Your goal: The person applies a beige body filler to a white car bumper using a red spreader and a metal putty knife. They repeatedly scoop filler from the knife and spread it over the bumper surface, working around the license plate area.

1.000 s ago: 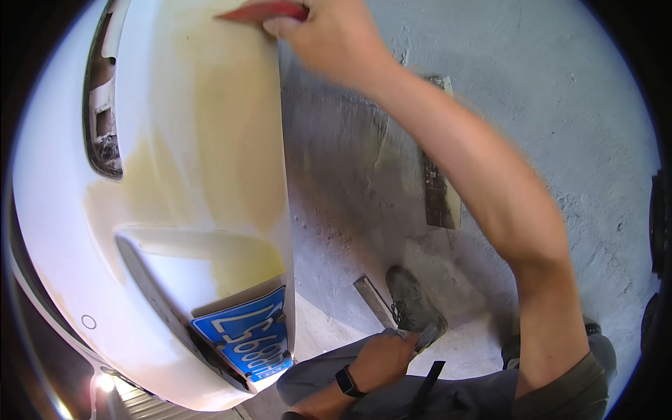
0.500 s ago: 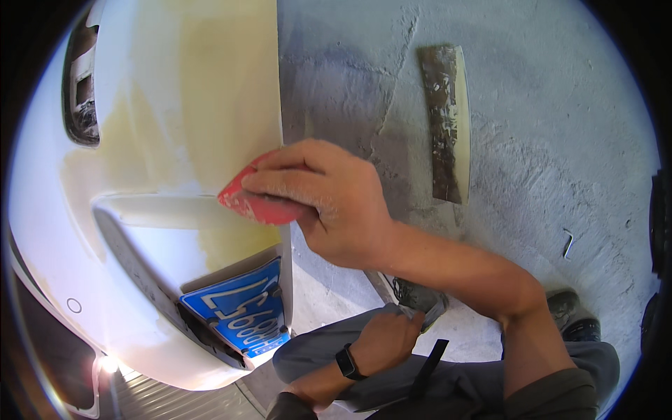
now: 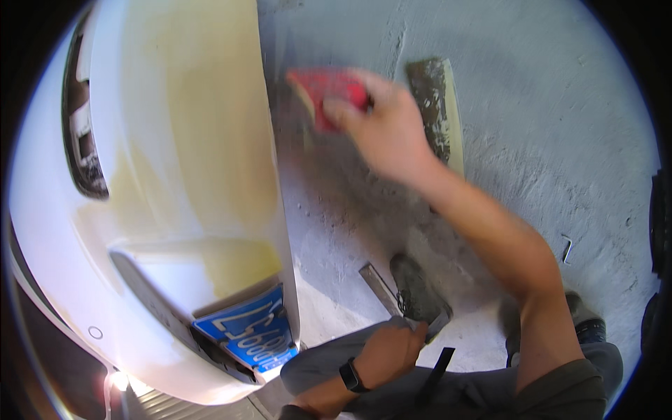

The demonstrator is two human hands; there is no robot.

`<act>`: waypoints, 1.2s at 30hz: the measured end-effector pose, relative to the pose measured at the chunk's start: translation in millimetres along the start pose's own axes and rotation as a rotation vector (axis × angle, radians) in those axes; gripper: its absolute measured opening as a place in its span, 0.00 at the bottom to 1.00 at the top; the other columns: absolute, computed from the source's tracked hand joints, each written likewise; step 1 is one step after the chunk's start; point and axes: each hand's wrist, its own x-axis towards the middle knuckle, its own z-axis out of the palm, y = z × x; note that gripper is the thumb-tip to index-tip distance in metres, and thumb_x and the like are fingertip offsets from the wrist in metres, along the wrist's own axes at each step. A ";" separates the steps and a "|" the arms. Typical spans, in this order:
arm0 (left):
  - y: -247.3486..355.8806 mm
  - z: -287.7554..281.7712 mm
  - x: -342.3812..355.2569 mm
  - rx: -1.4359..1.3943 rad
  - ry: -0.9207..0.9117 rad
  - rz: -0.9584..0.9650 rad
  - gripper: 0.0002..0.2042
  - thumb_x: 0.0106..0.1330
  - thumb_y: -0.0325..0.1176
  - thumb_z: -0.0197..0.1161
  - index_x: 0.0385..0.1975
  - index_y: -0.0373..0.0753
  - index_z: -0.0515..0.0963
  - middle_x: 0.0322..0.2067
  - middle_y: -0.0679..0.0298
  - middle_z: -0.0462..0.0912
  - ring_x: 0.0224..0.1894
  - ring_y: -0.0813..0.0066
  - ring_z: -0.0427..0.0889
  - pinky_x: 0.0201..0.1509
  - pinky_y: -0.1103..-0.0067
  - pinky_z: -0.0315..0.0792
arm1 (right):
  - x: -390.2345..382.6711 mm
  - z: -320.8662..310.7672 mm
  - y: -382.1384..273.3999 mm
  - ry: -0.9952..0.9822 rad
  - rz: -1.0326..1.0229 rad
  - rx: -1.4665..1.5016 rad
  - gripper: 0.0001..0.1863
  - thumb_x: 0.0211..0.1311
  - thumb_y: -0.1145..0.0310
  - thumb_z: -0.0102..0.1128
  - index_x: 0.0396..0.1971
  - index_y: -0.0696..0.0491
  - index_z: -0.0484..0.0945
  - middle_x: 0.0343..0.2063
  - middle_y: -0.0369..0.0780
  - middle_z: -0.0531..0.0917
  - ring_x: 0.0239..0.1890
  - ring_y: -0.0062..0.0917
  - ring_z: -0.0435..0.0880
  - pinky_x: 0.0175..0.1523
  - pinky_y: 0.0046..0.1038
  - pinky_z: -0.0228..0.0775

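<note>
My right hand [image 3: 388, 129] grips a red putty spreader [image 3: 325, 94], slightly blurred, with a cream-coloured edge. It is held above the grey floor, to the right of a white car bumper [image 3: 52, 252] and apart from it. Yellowish-tan filler [image 3: 210, 126] covers a broad part of the bumper. Low in the picture, my left hand [image 3: 388, 350], with a black watch on its wrist, is closed by my knee. A pale, flat end shows past its fingers, but what it belongs to is unclear.
A blue licence plate [image 3: 255, 332] sits in the bumper's recess. On the floor lie a long, curved, paint-spotted strip [image 3: 453, 119] and a small hex key [image 3: 567, 250]. A flat metal bar [image 3: 379, 288] is beside my shoe [image 3: 416, 287]. A bright light [image 3: 120, 381] shines at lower left.
My right hand has lifted the spreader off the bumper's right edge and moved up and right over the floor. The view has shifted slightly; my left hand stays by my knee.
</note>
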 end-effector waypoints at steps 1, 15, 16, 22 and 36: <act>-1.0 0.2 0.6 -0.007 -0.011 -0.002 0.14 0.69 0.35 0.60 0.49 0.36 0.73 0.20 0.50 0.80 0.24 0.46 0.82 0.28 0.56 0.74 | 26.7 -3.3 0.8 0.079 0.012 -0.029 0.15 0.65 0.71 0.62 0.50 0.54 0.85 0.35 0.42 0.89 0.37 0.26 0.87 0.45 0.29 0.78; -10.4 4.7 0.0 -0.023 -0.062 -0.026 0.18 0.68 0.36 0.61 0.54 0.35 0.72 0.22 0.48 0.81 0.26 0.43 0.83 0.29 0.54 0.76 | 166.0 11.9 -39.4 0.069 -0.567 0.091 0.16 0.65 0.80 0.55 0.50 0.56 0.86 0.42 0.50 0.89 0.44 0.39 0.89 0.53 0.34 0.77; -12.2 7.7 -0.5 -0.031 -0.058 -0.022 0.18 0.68 0.35 0.60 0.54 0.35 0.72 0.22 0.48 0.81 0.25 0.43 0.83 0.29 0.54 0.76 | 163.5 14.6 -37.1 0.074 -0.560 0.107 0.16 0.65 0.80 0.55 0.50 0.56 0.86 0.42 0.50 0.89 0.44 0.39 0.89 0.53 0.34 0.77; -16.4 16.5 -0.4 0.016 0.003 0.027 0.18 0.62 0.29 0.60 0.51 0.31 0.74 0.21 0.52 0.81 0.24 0.51 0.82 0.26 0.60 0.73 | 123.3 17.0 -24.4 -0.027 -0.647 0.142 0.16 0.64 0.80 0.56 0.49 0.56 0.86 0.42 0.50 0.89 0.44 0.40 0.88 0.52 0.34 0.77; -10.6 14.3 -2.4 0.006 -0.073 0.027 0.20 0.60 0.27 0.59 0.54 0.29 0.75 0.22 0.52 0.82 0.25 0.51 0.84 0.28 0.62 0.75 | -43.3 58.5 9.2 0.003 -0.582 0.088 0.23 0.50 0.89 0.64 0.45 0.50 0.89 0.42 0.43 0.86 0.44 0.38 0.87 0.48 0.32 0.82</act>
